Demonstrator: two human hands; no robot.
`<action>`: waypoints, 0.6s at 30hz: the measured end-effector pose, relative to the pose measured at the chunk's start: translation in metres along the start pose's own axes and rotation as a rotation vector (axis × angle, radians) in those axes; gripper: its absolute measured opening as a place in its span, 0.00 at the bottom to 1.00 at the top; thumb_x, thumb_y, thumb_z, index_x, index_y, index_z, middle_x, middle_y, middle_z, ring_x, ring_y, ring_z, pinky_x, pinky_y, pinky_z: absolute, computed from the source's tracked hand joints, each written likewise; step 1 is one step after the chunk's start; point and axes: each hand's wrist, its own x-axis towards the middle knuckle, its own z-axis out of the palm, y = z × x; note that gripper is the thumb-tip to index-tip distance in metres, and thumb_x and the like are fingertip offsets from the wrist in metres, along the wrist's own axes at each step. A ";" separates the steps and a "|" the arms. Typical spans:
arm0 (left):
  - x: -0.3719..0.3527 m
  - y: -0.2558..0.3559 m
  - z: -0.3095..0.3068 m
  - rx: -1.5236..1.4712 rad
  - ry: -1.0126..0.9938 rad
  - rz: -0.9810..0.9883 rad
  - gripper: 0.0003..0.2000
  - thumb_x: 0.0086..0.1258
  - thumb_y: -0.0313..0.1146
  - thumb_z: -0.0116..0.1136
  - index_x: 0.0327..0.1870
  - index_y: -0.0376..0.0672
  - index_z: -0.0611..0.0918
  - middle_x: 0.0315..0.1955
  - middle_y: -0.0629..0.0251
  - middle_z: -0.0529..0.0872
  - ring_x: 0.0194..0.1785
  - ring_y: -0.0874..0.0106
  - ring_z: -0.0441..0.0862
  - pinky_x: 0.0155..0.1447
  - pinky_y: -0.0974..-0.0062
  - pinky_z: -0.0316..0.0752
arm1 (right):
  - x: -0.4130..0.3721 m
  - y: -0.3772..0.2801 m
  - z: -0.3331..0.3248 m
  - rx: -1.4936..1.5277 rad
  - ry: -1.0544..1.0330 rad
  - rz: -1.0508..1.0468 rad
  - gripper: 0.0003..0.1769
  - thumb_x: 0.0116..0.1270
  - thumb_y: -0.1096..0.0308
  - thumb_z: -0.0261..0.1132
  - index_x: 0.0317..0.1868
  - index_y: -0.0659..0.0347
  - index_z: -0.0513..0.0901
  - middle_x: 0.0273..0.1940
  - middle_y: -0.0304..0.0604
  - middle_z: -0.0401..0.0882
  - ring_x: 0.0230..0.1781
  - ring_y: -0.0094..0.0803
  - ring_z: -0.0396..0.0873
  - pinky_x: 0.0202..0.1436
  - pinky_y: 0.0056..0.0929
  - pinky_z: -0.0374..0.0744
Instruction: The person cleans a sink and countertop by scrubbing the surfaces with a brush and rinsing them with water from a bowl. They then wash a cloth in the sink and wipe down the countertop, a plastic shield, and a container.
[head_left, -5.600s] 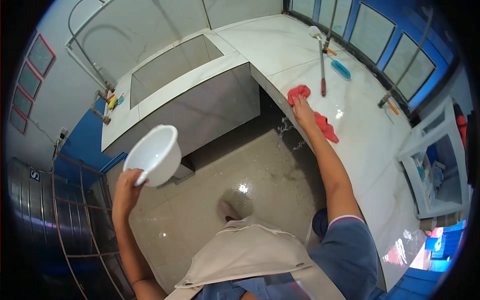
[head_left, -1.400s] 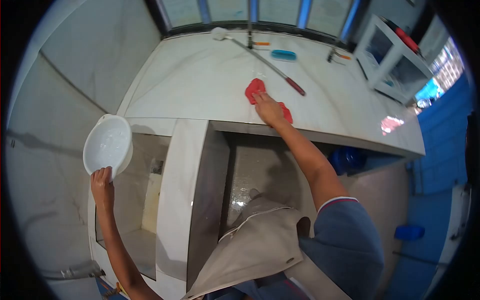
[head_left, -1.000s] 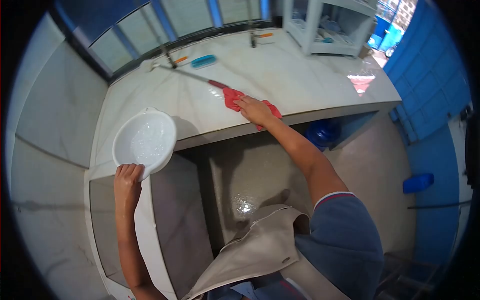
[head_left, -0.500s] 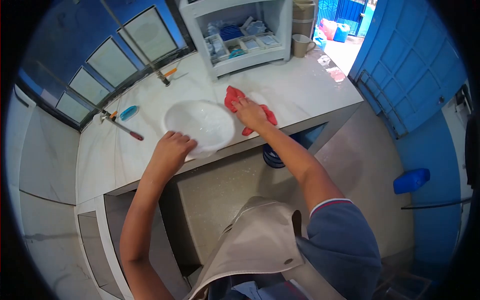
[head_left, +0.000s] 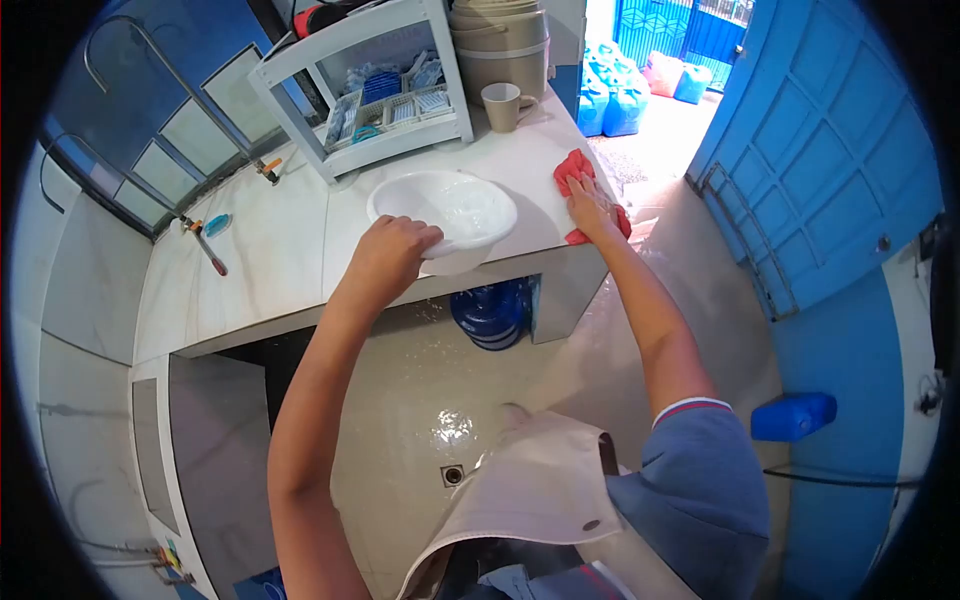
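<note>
My left hand (head_left: pixel 396 252) is closed on the near-left rim of a white plastic basin (head_left: pixel 390 192), which sits over the counter's front edge. Wet-looking glints show inside the basin. At the right end of the counter my right hand (head_left: pixel 592 208) presses a bunched red cloth (head_left: pixel 574 166) onto the surface. Parts of the cloth stick out beyond the fingers on both sides. The basin lies between my two hands, left of the cloth.
Behind the basin stands a white shelf rack (head_left: pixel 400 147) with small packets, beside a beige mug (head_left: pixel 503 108) and beige buckets (head_left: pixel 500 55). Taps (head_left: pixel 268 172) and a blue brush (head_left: pixel 218 225) are at left. A blue water bottle (head_left: pixel 490 315) stands below; the blue door (head_left: pixel 820 150) is open.
My right hand has slid the red cloth right to the counter's end. My left hand has shifted the basin rightward along the counter. The camera view has moved right too.
</note>
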 end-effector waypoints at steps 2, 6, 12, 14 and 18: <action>0.015 0.028 -0.002 0.008 -0.017 -0.010 0.11 0.51 0.23 0.56 0.38 0.44 0.81 0.33 0.62 0.83 0.42 0.62 0.78 0.49 0.67 0.69 | -0.002 0.009 -0.016 0.015 -0.036 -0.062 0.26 0.62 0.63 0.54 0.61 0.52 0.68 0.63 0.54 0.63 0.63 0.55 0.62 0.66 0.44 0.63; 0.048 0.082 -0.005 0.011 -0.052 -0.049 0.12 0.50 0.24 0.57 0.37 0.44 0.80 0.32 0.63 0.82 0.42 0.63 0.77 0.49 0.67 0.69 | 0.025 0.038 -0.011 0.062 -0.060 -0.210 0.25 0.62 0.60 0.54 0.61 0.50 0.68 0.63 0.52 0.63 0.64 0.52 0.62 0.64 0.44 0.63; 0.119 0.163 0.001 0.074 -0.074 -0.221 0.09 0.51 0.22 0.54 0.34 0.45 0.79 0.27 0.67 0.80 0.38 0.67 0.78 0.47 0.70 0.70 | 0.122 0.080 0.024 0.348 -0.114 -0.115 0.26 0.65 0.59 0.51 0.63 0.56 0.66 0.65 0.57 0.58 0.65 0.54 0.59 0.66 0.42 0.62; 0.148 0.185 0.009 0.078 -0.011 -0.285 0.09 0.51 0.22 0.54 0.34 0.45 0.79 0.26 0.67 0.79 0.37 0.67 0.78 0.47 0.70 0.70 | 0.147 0.089 0.035 0.578 -0.116 -0.068 0.27 0.66 0.59 0.51 0.64 0.57 0.64 0.65 0.57 0.57 0.65 0.53 0.58 0.66 0.40 0.61; 0.195 0.238 0.023 0.066 0.068 -0.422 0.11 0.48 0.20 0.54 0.34 0.42 0.79 0.26 0.64 0.79 0.37 0.64 0.77 0.47 0.67 0.70 | 0.150 0.103 0.032 1.022 -0.216 0.206 0.28 0.68 0.56 0.47 0.66 0.58 0.61 0.65 0.59 0.58 0.64 0.53 0.60 0.66 0.40 0.61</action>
